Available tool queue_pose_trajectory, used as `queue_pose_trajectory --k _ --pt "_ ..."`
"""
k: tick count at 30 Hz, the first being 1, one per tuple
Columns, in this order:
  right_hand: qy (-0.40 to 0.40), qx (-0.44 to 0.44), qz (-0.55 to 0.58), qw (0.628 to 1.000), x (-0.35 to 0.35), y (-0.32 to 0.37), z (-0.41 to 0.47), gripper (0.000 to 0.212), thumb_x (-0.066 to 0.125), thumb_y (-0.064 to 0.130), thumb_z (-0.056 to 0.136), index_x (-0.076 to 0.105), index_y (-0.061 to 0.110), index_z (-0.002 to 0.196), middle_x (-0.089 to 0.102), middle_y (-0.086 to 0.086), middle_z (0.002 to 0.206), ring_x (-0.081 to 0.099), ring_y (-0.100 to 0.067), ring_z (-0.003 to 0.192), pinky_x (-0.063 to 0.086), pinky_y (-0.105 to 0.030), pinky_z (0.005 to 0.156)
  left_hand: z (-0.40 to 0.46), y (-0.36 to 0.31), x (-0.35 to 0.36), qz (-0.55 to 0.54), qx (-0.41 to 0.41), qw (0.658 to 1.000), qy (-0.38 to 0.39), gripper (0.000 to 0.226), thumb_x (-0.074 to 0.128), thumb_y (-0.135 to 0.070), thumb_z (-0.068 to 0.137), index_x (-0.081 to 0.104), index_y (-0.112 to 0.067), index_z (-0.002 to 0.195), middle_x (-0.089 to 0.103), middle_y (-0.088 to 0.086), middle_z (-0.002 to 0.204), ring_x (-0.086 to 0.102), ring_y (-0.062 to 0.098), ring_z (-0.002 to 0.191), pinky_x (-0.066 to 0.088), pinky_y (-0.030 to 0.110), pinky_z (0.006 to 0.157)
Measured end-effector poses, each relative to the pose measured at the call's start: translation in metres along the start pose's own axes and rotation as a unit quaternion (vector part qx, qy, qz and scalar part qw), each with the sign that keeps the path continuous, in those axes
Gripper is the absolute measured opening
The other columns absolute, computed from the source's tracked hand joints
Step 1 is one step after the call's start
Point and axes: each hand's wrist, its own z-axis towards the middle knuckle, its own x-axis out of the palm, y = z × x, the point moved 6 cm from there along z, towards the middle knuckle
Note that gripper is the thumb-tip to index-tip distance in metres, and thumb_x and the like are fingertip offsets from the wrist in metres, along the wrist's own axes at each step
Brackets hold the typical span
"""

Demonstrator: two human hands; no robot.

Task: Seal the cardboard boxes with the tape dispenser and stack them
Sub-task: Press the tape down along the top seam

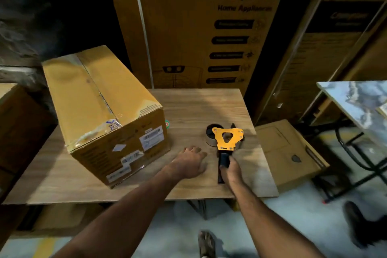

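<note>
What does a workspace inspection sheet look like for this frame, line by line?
Surface: wooden table, bare wood between the items.
Job's things: cardboard box on the table's left, top seam taped; yellow tape dispenser lying on the table to its right.
Clutter: small round sticker by the box's corner.
Hands: left hand resting flat on the table; right hand gripping the dispenser's black handle.
Cables: nothing seen.
Surroundings: tall Crompton carton behind the table; another carton on the floor to the right; marble-patterned tabletop far right.

The tall carton (201,27) behind my table read "Crompton Home Appliances"; I couldn't read the box (109,115) labels.
</note>
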Motion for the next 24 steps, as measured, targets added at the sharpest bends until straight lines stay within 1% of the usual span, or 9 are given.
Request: queue_pose_trajectory --k 2,5,8,11,13,17,20,22,24 --pt "-0.027 -0.043 -0.020 0.999 -0.006 0.003 -0.007 0.031 0.063 0.000 0.084 0.065 0.003 0.115 0.067 -0.020 0.106 0.064 -0.038 0.100 0.047 -0.033 0.075 0.005 0.000 0.006 -0.007 0.000 1.000 0.000 0.054 0.043 -0.042 0.101 0.038 -0.017 0.149 0.036 0.014 0.154 0.030 0.031 0.143 0.027 0.043 0.115" --pt "-0.132 -0.136 -0.040 0.981 -0.022 0.017 -0.033 0.036 0.067 0.002 0.086 0.064 0.000 0.122 0.060 -0.019 0.112 0.058 -0.037 0.106 0.050 -0.042 0.089 0.006 0.002 0.013 -0.013 0.002 1.000 -0.001 0.054 0.043 -0.041 0.100 0.039 -0.018 0.148 0.039 0.014 0.152 0.033 0.032 0.141 0.028 0.043 0.114" --pt "-0.163 -0.271 -0.062 0.947 -0.024 0.046 -0.059 0.030 0.056 0.005 0.084 0.067 0.005 0.112 0.063 -0.012 0.106 0.057 -0.034 0.103 0.051 -0.047 0.087 0.000 0.011 0.010 -0.019 0.002 1.000 -0.020 0.052 0.042 -0.039 0.097 0.046 -0.014 0.143 0.047 0.015 0.145 0.041 0.032 0.136 0.034 0.043 0.113" --pt "-0.115 -0.362 -0.080 0.922 -0.008 0.089 -0.076 0.038 0.048 0.003 0.078 0.067 0.006 0.112 0.062 -0.011 0.109 0.059 -0.035 0.104 0.051 -0.047 0.088 -0.020 0.022 -0.025 -0.021 0.010 0.982 -0.189 0.041 0.039 -0.034 0.091 0.067 -0.012 0.110 0.066 0.011 0.111 0.060 0.031 0.106 0.046 0.041 0.090" --pt "-0.106 -0.420 -0.096 0.896 0.008 0.130 -0.089 0.036 0.049 0.005 0.080 0.065 0.001 0.112 0.061 -0.016 0.112 0.056 -0.034 0.105 0.048 -0.043 0.090 -0.050 0.035 -0.061 0.001 -0.010 0.931 -0.364 0.029 0.045 -0.029 0.092 0.067 -0.012 0.087 0.064 0.008 0.090 0.059 0.029 0.089 0.046 0.041 0.078" --pt "-0.039 -0.545 -0.121 0.829 0.044 0.222 -0.125 0.041 0.049 0.016 0.088 0.058 0.004 0.127 0.055 -0.015 0.129 0.050 -0.032 0.119 0.044 -0.045 0.098 -0.117 0.080 -0.111 0.023 -0.130 0.842 -0.523 0.029 0.044 -0.033 0.094 0.065 -0.013 0.101 0.059 0.011 0.114 0.053 0.031 0.111 0.042 0.046 0.093" --pt "0.026 -0.609 -0.169 0.775 0.071 0.278 -0.140 0.053 0.051 0.017 0.086 0.053 0.012 0.138 0.043 -0.010 0.150 0.035 -0.033 0.141 0.032 -0.046 0.107 -0.152 0.133 -0.121 0.025 -0.271 0.827 -0.492 0.046 0.047 -0.046 0.096 0.054 -0.018 0.131 0.046 0.013 0.143 0.041 0.035 0.133 0.034 0.052 0.107" --pt "0.083 -0.597 -0.220 0.767 0.091 0.298 -0.136 0.051 0.044 0.027 0.094 0.049 0.016 0.144 0.034 -0.006 0.159 0.024 -0.028 0.148 0.022 -0.043 0.113 -0.161 0.167 -0.111 0.043 -0.344 0.864 -0.365 0.070 0.047 -0.067 0.090 0.041 -0.025 0.145 0.038 0.009 0.153 0.033 0.033 0.141 0.025 0.054 0.113" --pt "0.106 -0.574 -0.261 0.769 0.104 0.302 -0.128 0.056 0.031 0.040 0.097 0.048 0.018 0.146 0.036 -0.003 0.158 0.026 -0.023 0.148 0.015 -0.038 0.118 -0.166 0.183 -0.102 0.062 -0.347 0.894 -0.277 0.086 0.048 -0.078 0.081 0.030 -0.030 0.150 0.035 0.004 0.156 0.034 0.030 0.140 0.027 0.051 0.113"
